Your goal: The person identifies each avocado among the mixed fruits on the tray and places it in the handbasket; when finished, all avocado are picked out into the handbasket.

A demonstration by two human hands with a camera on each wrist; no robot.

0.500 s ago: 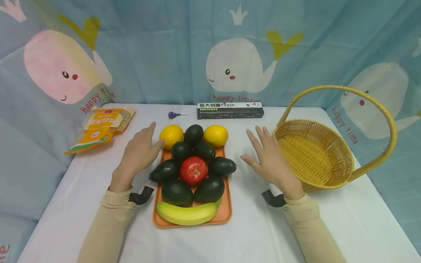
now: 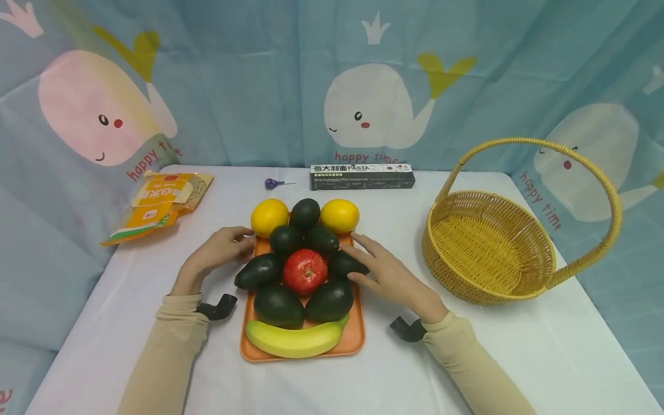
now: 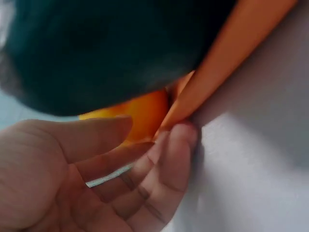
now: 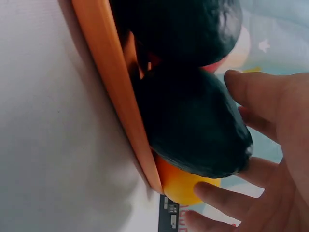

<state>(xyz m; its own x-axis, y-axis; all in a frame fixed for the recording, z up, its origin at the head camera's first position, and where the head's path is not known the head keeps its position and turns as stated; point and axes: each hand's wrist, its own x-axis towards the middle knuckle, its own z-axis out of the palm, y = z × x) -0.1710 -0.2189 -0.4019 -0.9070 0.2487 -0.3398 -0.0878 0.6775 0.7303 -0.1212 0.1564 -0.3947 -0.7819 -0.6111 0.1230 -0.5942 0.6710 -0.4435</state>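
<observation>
Both of the person's hands have come inward since the earlier frame: the left hand (image 2: 224,249) has its loosely bent fingers touching the left rim of the orange tray (image 2: 355,340), thumb apart, while the right hand (image 2: 390,276), formerly near the basket (image 2: 467,288), spreads its fingers beside an avocado (image 4: 193,123), gripping nothing. Between them on the table (image 2: 384,386), the tray bears other avocados (image 2: 278,305) packed round a red fruit (image 2: 305,271), probably stopping it from rolling, with a banana (image 2: 295,340) along the near edge.
</observation>
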